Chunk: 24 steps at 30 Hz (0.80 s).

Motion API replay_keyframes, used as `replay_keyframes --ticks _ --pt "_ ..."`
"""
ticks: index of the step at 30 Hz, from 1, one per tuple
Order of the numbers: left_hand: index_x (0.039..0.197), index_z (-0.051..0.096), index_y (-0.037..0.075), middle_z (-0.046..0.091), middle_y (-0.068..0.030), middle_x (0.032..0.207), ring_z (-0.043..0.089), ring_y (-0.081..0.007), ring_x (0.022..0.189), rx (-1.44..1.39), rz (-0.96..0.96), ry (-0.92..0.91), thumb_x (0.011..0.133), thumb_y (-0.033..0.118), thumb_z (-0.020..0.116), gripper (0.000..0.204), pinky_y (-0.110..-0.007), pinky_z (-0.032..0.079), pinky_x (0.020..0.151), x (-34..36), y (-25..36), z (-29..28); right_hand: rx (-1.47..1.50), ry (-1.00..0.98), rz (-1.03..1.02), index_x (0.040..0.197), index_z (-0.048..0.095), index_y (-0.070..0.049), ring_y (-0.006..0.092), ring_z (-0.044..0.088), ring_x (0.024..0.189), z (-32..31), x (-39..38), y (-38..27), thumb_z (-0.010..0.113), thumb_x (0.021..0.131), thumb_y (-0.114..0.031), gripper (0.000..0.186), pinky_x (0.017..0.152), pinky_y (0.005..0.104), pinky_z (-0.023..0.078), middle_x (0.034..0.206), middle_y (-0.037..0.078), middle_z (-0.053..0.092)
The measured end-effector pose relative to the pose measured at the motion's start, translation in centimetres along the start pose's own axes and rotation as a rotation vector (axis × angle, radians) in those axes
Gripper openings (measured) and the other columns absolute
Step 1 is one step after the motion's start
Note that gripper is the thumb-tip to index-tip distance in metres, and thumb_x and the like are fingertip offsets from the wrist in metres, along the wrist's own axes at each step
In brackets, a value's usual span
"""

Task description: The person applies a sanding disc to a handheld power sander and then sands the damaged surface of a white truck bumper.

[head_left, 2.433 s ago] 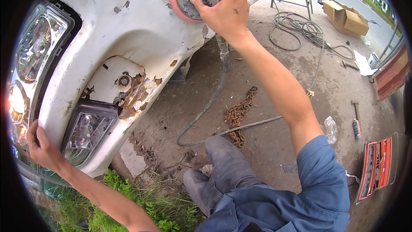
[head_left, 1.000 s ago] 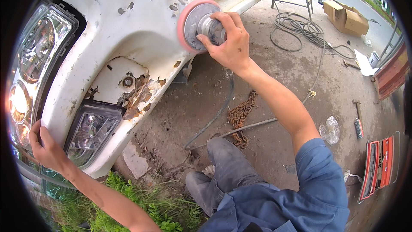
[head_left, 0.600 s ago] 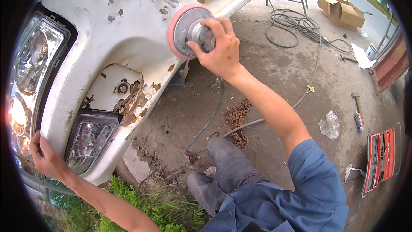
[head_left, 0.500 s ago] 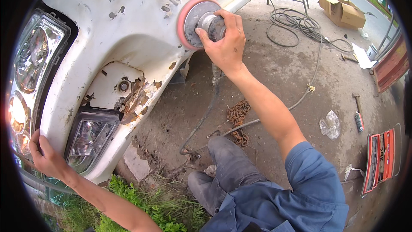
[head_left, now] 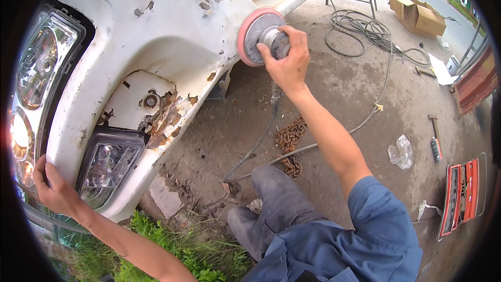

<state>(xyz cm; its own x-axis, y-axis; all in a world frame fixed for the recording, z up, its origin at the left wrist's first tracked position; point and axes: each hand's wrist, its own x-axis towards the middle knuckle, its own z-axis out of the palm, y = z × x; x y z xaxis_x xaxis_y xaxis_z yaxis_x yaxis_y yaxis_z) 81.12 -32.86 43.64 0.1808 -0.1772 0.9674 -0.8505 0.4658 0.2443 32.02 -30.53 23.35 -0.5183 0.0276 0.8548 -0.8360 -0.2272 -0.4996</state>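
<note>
My right hand (head_left: 290, 62) is wrapped around the grey body of a round air sander (head_left: 273, 40). The sander's pinkish-red pad (head_left: 244, 43) faces the right edge of a white vehicle bumper (head_left: 156, 26); whether it touches cannot be told. Below the sander hangs its hose (head_left: 266, 130). At the lower left, my left hand (head_left: 57, 193) has its fingers curled over the bumper's edge, between the headlight (head_left: 39, 68) and the lower lamp (head_left: 110, 164). Paint is chipped across the bumper, and rust (head_left: 166, 117) shows around a bolted recess.
On the ground lie a rusty chain (head_left: 290, 138), a coiled hose (head_left: 360, 28), a hammer (head_left: 433, 125), a spray can (head_left: 436, 149) and a plastic bag (head_left: 401, 152). A cardboard box (head_left: 417, 14) stands at the far right. A red-and-black panel (head_left: 462, 196) sits at right; green plants (head_left: 172, 245) grow below the bumper.
My right hand has carried the sander to the right and slightly nearer, toward the bumper's outer edge. The hose has shifted with it. My left hand stays nearly in place.
</note>
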Motion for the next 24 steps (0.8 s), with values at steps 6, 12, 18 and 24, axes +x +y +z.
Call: replay_keyframes --ticks 6,12,18,24 --pt "0.113 0.076 0.007 0.075 -0.0066 0.106 0.067 -0.0191 0.095 0.041 -0.059 0.032 0.094 0.027 0.06 0.032 -0.033 0.052 0.086 0.2 -0.5 -0.2 0.139 -0.043 0.002 0.119 0.058 -0.011 0.0357 0.062 0.102 1.0 -1.4 -2.7 0.089 0.074 -0.023 0.057 0.086 0.0469 0.053 0.111 0.014 0.057" --pt "0.114 0.075 0.005 0.074 -0.0076 0.106 0.067 -0.0196 0.095 0.031 0.01 0.005 0.094 0.027 0.059 0.034 -0.034 0.052 0.086 0.1 0.8 -0.1 0.036 0.133 0.029 0.118 0.058 -0.01 0.0336 0.062 0.101 1.1 -2.0 -2.2 0.09 0.072 -0.022 0.058 0.083 0.045 0.054 0.11 0.014 0.056" --pt "0.115 0.075 0.005 0.074 -0.0081 0.105 0.067 -0.02 0.094 0.047 -0.039 0.016 0.095 0.028 0.059 0.035 -0.034 0.052 0.086 -0.2 0.4 -0.1 0.164 0.011 -0.001 0.116 0.059 -0.01 0.0338 0.062 0.1 1.4 -4.3 -4.3 0.091 0.072 -0.019 0.055 0.082 0.044 0.055 0.111 0.014 0.057" --pt "0.115 0.076 0.007 0.075 -0.0078 0.105 0.068 -0.0209 0.094 0.086 0.016 0.018 0.095 0.031 0.058 0.036 -0.035 0.051 0.085 0.3 0.1 0.0 0.042 0.281 0.144 0.115 0.058 -0.004 0.035 0.057 0.104 1.8 -3.0 -2.9 0.089 0.072 -0.014 0.054 0.087 0.0448 0.048 0.109 0.015 0.057"
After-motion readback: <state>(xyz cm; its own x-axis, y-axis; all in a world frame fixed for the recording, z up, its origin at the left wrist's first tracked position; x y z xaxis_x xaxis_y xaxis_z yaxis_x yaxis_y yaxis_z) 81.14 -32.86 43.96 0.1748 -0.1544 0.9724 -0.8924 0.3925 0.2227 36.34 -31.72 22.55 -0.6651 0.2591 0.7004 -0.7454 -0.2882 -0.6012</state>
